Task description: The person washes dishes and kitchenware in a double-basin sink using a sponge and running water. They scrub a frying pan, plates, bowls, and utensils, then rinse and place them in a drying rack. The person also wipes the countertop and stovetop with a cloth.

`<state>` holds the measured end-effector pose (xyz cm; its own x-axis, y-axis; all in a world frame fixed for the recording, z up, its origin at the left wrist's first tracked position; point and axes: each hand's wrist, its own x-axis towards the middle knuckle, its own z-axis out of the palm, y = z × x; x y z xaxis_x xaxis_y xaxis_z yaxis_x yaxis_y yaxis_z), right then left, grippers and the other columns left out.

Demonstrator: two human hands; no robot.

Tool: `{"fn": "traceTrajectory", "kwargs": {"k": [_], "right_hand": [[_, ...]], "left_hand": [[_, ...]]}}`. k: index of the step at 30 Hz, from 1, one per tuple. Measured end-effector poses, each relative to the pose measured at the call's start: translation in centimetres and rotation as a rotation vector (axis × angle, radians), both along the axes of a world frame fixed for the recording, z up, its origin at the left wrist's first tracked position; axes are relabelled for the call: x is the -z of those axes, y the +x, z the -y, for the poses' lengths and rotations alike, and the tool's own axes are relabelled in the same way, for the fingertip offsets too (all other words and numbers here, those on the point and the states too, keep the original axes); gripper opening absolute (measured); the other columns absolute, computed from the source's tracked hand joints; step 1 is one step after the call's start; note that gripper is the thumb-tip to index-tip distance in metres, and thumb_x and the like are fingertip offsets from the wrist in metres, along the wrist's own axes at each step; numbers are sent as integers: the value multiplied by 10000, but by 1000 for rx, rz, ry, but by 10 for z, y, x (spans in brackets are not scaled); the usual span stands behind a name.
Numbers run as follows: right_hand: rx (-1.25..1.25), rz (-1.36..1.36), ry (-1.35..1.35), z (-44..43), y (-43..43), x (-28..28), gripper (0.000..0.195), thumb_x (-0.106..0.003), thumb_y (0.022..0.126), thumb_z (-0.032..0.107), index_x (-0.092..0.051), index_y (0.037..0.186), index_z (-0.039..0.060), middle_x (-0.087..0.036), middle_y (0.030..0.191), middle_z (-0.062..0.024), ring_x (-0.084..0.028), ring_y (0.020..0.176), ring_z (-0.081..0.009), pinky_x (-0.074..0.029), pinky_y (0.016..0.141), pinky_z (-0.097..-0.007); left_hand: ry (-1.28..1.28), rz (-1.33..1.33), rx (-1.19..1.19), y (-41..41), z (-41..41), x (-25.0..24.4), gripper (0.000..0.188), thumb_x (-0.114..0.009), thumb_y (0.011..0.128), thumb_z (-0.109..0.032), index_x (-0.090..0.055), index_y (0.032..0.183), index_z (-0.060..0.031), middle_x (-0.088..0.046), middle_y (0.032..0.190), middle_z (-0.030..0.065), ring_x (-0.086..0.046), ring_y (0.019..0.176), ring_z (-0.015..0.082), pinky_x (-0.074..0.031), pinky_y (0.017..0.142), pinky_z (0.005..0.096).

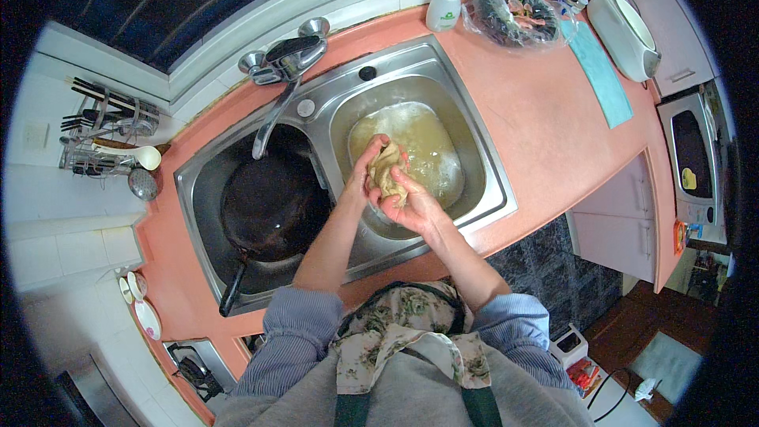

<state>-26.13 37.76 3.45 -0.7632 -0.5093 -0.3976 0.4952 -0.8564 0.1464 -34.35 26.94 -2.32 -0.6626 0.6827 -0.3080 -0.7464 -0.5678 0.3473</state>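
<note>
Between my two hands is a wet, crumpled tan cloth (pixel 388 172), held over the right basin of the steel sink (pixel 477 190). My left hand (pixel 366 169) grips it from the left side, fingers curled over the top. From below and the right, my right hand (pixel 412 201) closes on it with the thumb pressed on its front. Under the hands, cloudy yellowish water (pixel 427 136) with some foam fills the bottom of the basin. In the left basin rests a large dark wok (pixel 270 201), its black handle (pixel 232 287) sticking out over the front rim.
The chrome faucet (pixel 276 112) reaches over the left basin. Behind the sink stand a soap pump bottle (pixel 443 6) and a plastic-lined bowl of scraps (pixel 516 15). A turquoise cloth (pixel 602 80) lies on the right counter. Utensil racks (pixel 109 124) hang at left.
</note>
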Motion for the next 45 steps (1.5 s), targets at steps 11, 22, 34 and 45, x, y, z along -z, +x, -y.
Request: {"fn": "traceTrajectory", "kwargs": {"k": [11, 22, 34, 45], "right_hand": [[-493, -188, 1021, -13, -39, 37, 294, -651, 773, 164, -542, 1008, 25, -570, 821, -43, -530, 578, -103, -393, 386, -185], [-839, -511, 2081, 13, -18, 64, 737, -691, 687, 319, -344, 1236, -29, -580, 1013, -251, -587, 935, -386, -489, 774, -425], [-789, -341, 734, -40, -20, 26, 337, -662, 749, 332, -577, 983, 105, -629, 885, -17, -635, 764, -145, -510, 573, -247], [-857, -769, 1259, -36, -24, -23, 387, -717, 600, 202, -548, 906, 36, -569, 759, -40, -560, 636, -155, -456, 466, -286]], "left_hand": [[-1005, -641, 83, -37, -7, -7, 304, -740, 717, -194, -546, 914, -70, -557, 896, 60, -558, 775, 155, -486, 675, 287], [-1408, -780, 110, -19, -8, 81, 235, -665, 729, -168, -540, 890, -51, -561, 810, 66, -545, 778, 175, -456, 684, 321], [-1149, -1724, 200, 19, 31, -60, 794, -709, 585, -9, -374, 1297, -119, -264, 1327, 231, -323, 1216, 436, -333, 992, 478], [-1217, -2635, 173, 1, 30, -93, 326, -578, 695, -157, -588, 1009, -69, -570, 924, 54, -571, 832, 211, -509, 557, 277]]}}
